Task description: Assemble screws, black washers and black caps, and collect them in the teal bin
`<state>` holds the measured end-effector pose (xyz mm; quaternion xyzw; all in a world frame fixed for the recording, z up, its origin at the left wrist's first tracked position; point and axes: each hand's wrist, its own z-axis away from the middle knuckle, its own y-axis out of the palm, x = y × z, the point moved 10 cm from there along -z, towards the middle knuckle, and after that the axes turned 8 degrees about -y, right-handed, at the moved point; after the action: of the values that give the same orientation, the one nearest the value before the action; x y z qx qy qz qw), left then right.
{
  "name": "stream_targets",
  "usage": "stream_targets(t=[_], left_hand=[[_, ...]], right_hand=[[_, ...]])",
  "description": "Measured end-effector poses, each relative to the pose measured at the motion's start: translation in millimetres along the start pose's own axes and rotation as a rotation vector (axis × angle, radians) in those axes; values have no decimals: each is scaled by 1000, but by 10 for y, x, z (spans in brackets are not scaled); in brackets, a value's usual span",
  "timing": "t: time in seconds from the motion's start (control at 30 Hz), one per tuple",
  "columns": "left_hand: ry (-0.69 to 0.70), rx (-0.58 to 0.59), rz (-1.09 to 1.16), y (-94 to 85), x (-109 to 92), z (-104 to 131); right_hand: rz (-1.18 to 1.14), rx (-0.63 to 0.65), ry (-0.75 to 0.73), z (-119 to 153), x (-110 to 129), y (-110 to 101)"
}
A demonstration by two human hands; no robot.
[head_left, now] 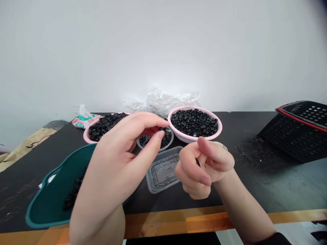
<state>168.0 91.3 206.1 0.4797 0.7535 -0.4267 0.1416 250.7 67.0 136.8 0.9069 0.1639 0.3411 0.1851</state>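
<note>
My left hand [122, 160] is raised over the table, thumb and forefinger pinched on a small black plastic part [162, 129]. My right hand [204, 166] is curled with the palm turned up. A bit of a small black piece [197, 162] shows between its fingers; most of it is hidden. Below and between the hands lies a clear plastic tray [153, 189] of thin metal pins [163, 173]. Just behind it, partly covered by my left hand, stands a clear round bowl [171, 140] of small black parts.
A pink basket [217, 132] of black ring-like parts stands behind my right hand. Another pink basket [86, 136] and a green scoop-shaped tray [48, 204], both with black parts, are at left. Clear plastic bags [163, 100] lie by the wall. A black crate [288, 136] is at right.
</note>
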Motion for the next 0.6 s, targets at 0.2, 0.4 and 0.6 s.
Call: stream_targets(t=[0.2, 0.4, 0.6], left_hand=[[-46, -10, 59, -20, 19, 16], [-69, -23, 142, -37, -39, 94], [-63, -84, 71, -97, -99, 170]], right_hand=[[165, -188, 164, 49, 79, -69], [696, -640, -20, 205, 571, -200], [841, -781, -256, 205, 656, -131]])
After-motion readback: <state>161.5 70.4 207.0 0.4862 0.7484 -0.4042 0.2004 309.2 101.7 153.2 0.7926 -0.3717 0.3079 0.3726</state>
